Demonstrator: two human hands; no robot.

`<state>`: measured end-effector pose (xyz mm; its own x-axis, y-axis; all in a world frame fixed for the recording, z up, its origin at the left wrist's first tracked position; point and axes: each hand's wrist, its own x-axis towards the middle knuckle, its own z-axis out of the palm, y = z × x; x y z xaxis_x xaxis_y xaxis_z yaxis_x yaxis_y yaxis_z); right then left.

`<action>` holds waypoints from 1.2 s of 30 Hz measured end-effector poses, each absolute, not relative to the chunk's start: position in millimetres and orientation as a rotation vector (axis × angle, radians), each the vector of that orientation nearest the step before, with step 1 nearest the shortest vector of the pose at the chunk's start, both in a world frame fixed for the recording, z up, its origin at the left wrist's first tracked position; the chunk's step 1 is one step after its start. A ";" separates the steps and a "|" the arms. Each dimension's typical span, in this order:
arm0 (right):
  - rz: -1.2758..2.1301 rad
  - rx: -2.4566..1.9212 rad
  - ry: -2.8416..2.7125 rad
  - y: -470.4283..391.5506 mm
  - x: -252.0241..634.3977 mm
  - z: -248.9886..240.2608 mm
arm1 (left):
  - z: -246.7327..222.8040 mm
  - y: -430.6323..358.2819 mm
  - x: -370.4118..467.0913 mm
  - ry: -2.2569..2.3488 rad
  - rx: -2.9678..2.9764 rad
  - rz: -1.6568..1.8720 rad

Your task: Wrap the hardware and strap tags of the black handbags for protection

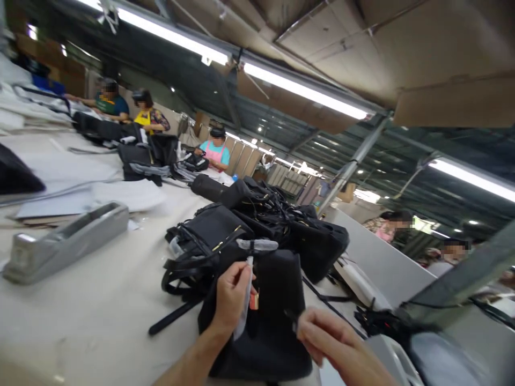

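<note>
A black bag (277, 316) lies on the pale table (120, 321) in front of me. Pinched in my left hand (231, 297) is a translucent wrapping strip (243, 316) that runs down over the bag. Another wrapped piece (257, 245) crosses the bag's top end. Beside my left fingertips a small red and gold tag (254, 301) shows. My right hand (322, 335) is closed at the bag's right side, with a small dark object (292, 317) poking from its fingers, too blurred to name.
More black bags (257, 209) are heaped beyond. A grey tape dispenser (68, 241) stands at the left, near white sheets (129, 194). Several people work farther back. A grey machine part (392, 356) sits at the lower right.
</note>
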<state>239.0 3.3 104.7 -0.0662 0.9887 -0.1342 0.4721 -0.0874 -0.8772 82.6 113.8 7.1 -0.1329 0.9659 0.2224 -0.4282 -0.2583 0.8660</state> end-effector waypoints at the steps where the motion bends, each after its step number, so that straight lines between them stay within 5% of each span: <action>1: 1.110 -1.552 -1.666 20.1 218.1 113.9 | 5.9 113.2 82.4 0.785 1.012 1.642; 9: 0.934 -1.587 -1.895 108.9 170.2 112.6 | 0.4 111.8 79.3 0.802 1.285 1.807; 22: 0.618 -1.790 -1.872 124.3 172.7 95.2 | -5.2 108.5 74.1 0.850 1.328 1.827; 36: 1.004 -1.788 -1.681 113.0 180.4 99.4 | 7.8 117.6 61.3 0.691 1.029 1.518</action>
<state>180.4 113.0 99.4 -0.0268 0.9829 -0.1819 0.6265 -0.1253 -0.7693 61.3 117.6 7.8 0.0009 0.9719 0.2352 -0.4615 -0.2083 0.8624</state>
